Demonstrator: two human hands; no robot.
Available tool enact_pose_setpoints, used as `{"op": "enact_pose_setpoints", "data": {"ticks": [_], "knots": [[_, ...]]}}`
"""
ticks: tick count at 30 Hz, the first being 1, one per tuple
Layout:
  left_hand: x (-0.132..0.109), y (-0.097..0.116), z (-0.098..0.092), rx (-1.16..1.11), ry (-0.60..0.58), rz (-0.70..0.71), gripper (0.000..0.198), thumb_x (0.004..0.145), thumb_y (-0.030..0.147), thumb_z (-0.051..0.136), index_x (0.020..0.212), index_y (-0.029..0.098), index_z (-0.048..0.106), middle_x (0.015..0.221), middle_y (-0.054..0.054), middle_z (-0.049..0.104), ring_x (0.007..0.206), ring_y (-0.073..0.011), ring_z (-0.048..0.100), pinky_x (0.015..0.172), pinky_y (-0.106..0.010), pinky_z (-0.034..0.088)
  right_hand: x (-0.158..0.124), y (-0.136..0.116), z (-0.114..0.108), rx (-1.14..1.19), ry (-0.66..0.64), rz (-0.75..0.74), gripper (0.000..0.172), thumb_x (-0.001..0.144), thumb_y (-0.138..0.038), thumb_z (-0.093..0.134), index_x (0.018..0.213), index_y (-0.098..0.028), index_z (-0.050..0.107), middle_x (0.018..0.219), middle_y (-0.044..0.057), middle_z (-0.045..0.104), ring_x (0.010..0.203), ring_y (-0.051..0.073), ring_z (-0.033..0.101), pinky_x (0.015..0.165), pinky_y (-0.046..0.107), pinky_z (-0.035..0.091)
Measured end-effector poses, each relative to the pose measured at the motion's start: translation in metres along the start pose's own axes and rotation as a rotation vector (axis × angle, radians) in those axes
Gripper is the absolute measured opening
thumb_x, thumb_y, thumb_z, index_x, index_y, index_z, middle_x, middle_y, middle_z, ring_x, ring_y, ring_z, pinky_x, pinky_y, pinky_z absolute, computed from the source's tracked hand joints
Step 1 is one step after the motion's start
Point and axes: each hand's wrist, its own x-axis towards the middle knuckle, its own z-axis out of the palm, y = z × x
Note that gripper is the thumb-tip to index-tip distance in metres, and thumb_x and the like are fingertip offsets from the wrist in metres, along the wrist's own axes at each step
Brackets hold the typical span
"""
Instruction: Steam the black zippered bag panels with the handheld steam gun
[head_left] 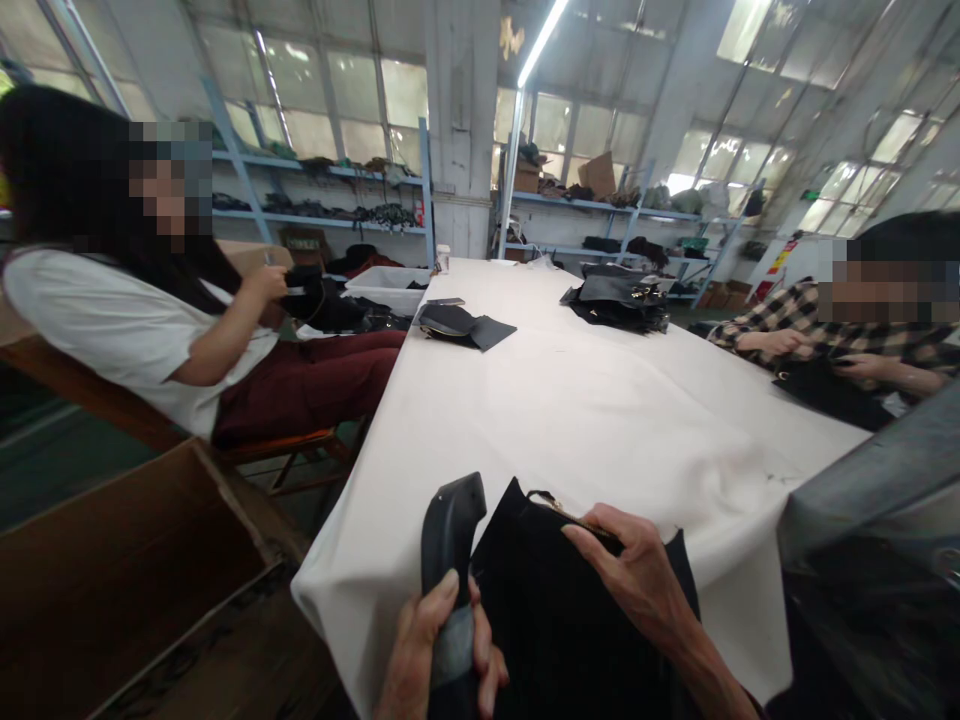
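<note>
My left hand (442, 640) is wrapped round a black curved handheld tool (452, 520) with a grey band on its grip; its exact kind does not show. The tool points up, close beside the left edge of a black fabric bag piece (555, 600) at the table's near end. My right hand (634, 565) pinches that piece at its top edge, thumb on the near face. A gold-coloured zipper (574, 518) runs along the edge into the fingers. The lower part of the piece goes out of view.
On the white-covered table (540, 390) lie a black piece (465, 325) and a black stack (622, 295). A seated person (150, 310) works at left, another (862, 340) at right. A cardboard box (150, 570) stands lower left; a grey post (877, 480) slants at right.
</note>
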Motion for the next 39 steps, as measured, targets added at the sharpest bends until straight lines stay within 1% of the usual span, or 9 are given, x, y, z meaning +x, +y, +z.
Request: {"op": "enact_pose_setpoints", "data": {"ticks": [4, 9, 12, 17, 20, 23, 30, 35, 39], "knots": [[0.0, 0.002, -0.014, -0.036, 0.007, -0.002, 0.031, 0.086, 0.044, 0.045, 0.073, 0.017, 0.056, 0.041, 0.003, 0.058, 0.026, -0.0141, 0.053, 0.046, -0.028, 0.044, 0.019, -0.002, -0.039, -0.1, 0.192, 0.003, 0.033, 0.084, -0.041, 0.053, 0.06, -0.017, 0.056, 0.054, -0.003, 0.051, 0.052, 0.012, 0.048, 0.052, 0.024, 0.036], [-0.001, 0.001, -0.017, -0.033, 0.005, -0.014, 0.03, 0.085, 0.042, 0.048, 0.071, 0.017, 0.058, 0.04, 0.003, 0.058, 0.027, -0.0145, 0.055, 0.047, -0.029, 0.045, 0.051, -0.036, -0.115, -0.483, 0.897, -0.27, 0.02, 0.079, -0.035, 0.062, 0.071, -0.017, 0.063, 0.065, 0.003, 0.06, 0.065, 0.017, 0.057, 0.067, 0.03, 0.044], [-0.002, 0.001, -0.013, -0.048, -0.001, -0.001, 0.032, 0.085, 0.043, 0.048, 0.072, 0.016, 0.06, 0.04, 0.003, 0.058, 0.028, -0.0149, 0.055, 0.047, -0.029, 0.046, 0.055, -0.053, -0.126, -0.685, 1.159, -0.536, 0.014, 0.074, -0.027, 0.066, 0.082, -0.016, 0.064, 0.076, 0.008, 0.062, 0.08, 0.022, 0.059, 0.077, 0.036, 0.046], [-0.007, 0.005, -0.01, -0.065, 0.009, 0.026, 0.031, 0.085, 0.041, 0.048, 0.072, 0.017, 0.061, 0.04, 0.003, 0.058, 0.027, -0.0137, 0.054, 0.047, -0.029, 0.046, 0.025, -0.027, -0.043, -0.758, 0.709, -0.819, 0.009, 0.082, -0.015, 0.055, 0.087, -0.017, 0.062, 0.077, 0.008, 0.062, 0.075, 0.019, 0.057, 0.07, 0.032, 0.048], [-0.012, 0.006, -0.013, -0.069, 0.035, 0.006, 0.033, 0.086, 0.042, 0.046, 0.07, 0.017, 0.06, 0.041, 0.003, 0.058, 0.028, -0.0141, 0.054, 0.047, -0.03, 0.046, -0.008, 0.01, 0.021, -0.623, 0.315, -0.707, 0.023, 0.087, -0.01, 0.044, 0.099, -0.015, 0.063, 0.087, 0.011, 0.065, 0.081, 0.021, 0.058, 0.076, 0.034, 0.049], [-0.013, 0.005, -0.018, -0.085, 0.035, -0.036, 0.033, 0.086, 0.041, 0.046, 0.07, 0.016, 0.06, 0.04, 0.003, 0.059, 0.027, -0.0138, 0.054, 0.046, -0.028, 0.045, -0.037, 0.033, 0.055, -0.506, 0.208, -0.578, 0.03, 0.089, -0.009, 0.04, 0.112, -0.012, 0.058, 0.088, 0.012, 0.065, 0.083, 0.022, 0.059, 0.076, 0.037, 0.049], [-0.011, 0.002, -0.022, -0.079, -0.024, -0.029, 0.026, 0.084, 0.038, 0.05, 0.074, 0.016, 0.06, 0.043, 0.003, 0.061, 0.028, -0.0141, 0.056, 0.047, -0.028, 0.046, -0.061, 0.024, 0.057, -0.022, 0.359, -0.114, 0.017, 0.086, -0.019, 0.05, 0.094, -0.018, 0.065, 0.082, 0.009, 0.067, 0.076, 0.019, 0.062, 0.071, 0.032, 0.05], [-0.015, 0.008, -0.017, -0.055, -0.035, -0.051, 0.028, 0.086, 0.04, 0.047, 0.075, 0.017, 0.057, 0.043, 0.003, 0.06, 0.029, -0.0134, 0.055, 0.048, -0.028, 0.045, -0.059, 0.015, 0.053, 0.784, 0.235, 0.568, 0.029, 0.077, -0.04, 0.063, 0.091, -0.015, 0.065, 0.08, 0.009, 0.07, 0.067, 0.019, 0.065, 0.063, 0.03, 0.052], [-0.015, 0.007, -0.014, 0.019, -0.027, -0.152, 0.024, 0.083, 0.043, 0.052, 0.076, 0.02, 0.055, 0.037, 0.005, 0.058, 0.024, -0.0142, 0.05, 0.047, -0.03, 0.045, -0.053, 0.013, 0.05, 1.289, 0.264, 0.789, 0.034, 0.072, -0.043, 0.069, 0.087, -0.013, 0.065, 0.088, 0.012, 0.071, 0.076, 0.019, 0.067, 0.067, 0.028, 0.053]]}}
